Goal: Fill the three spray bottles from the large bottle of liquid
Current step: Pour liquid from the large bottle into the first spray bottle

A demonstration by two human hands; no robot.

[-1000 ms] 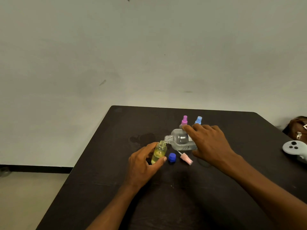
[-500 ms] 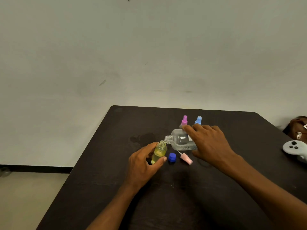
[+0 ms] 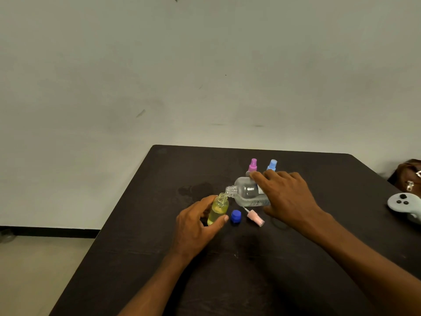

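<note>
My left hand [image 3: 197, 226] grips a small yellow spray bottle [image 3: 218, 209], its top off, tilted slightly on the dark table [image 3: 159, 258]. My right hand [image 3: 289, 197] holds the large clear bottle [image 3: 247, 193] tipped on its side, its open neck right over the yellow bottle's mouth. A blue cap [image 3: 236, 216] and a pink spray head [image 3: 255, 217] lie on the table just in front of the bottles. Behind my right hand stand two more spray bottles, one with a purple top [image 3: 252, 164] and one with a light blue top [image 3: 272, 164]; their bodies are mostly hidden.
A white game controller [image 3: 404, 205] lies at the table's right edge, with a brown bag [image 3: 407, 176] behind it. A dark stain [image 3: 196, 189] marks the table left of the bottles. The table's left edge drops to a pale floor [image 3: 41, 270].
The large bottle looks tipped a little further toward the yellow bottle. Both hands stay in nearly the same place.
</note>
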